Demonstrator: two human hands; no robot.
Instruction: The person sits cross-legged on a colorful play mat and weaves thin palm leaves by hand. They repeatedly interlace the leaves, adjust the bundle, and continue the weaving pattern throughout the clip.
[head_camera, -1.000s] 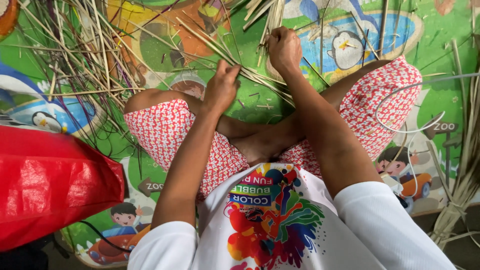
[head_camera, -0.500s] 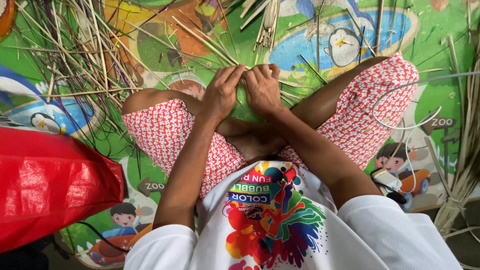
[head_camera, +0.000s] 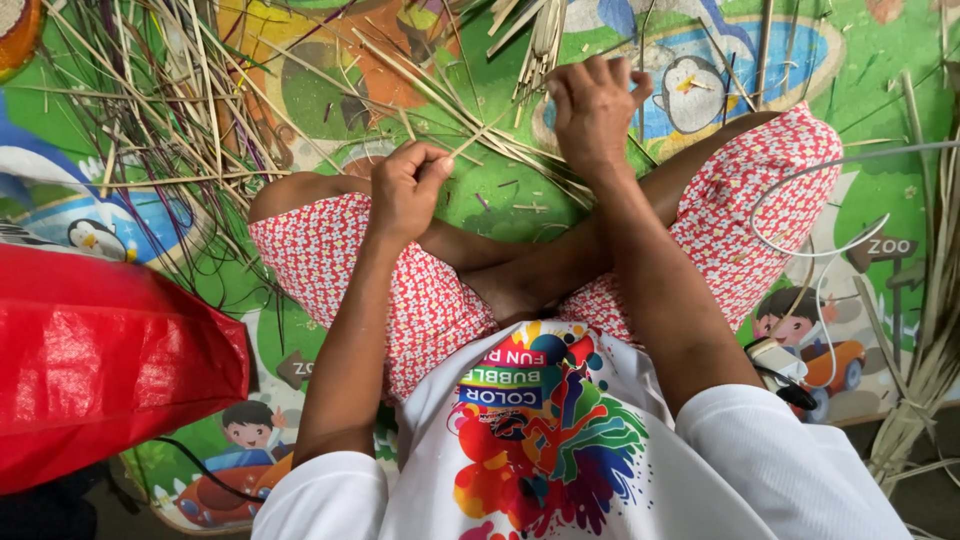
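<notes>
A large red bag (head_camera: 100, 370) of shiny woven plastic is seen at the lower left, lying crumpled over the play mat (head_camera: 500, 190), its top edge slanting down toward the right.

A small brown signpost (head_camera: 885, 250) with an arrow-shaped board is printed on the mat at the right edge. A second brown arrow sign (head_camera: 297, 368) is printed on the mat just right of the bag.

No screens are seen.
</notes>
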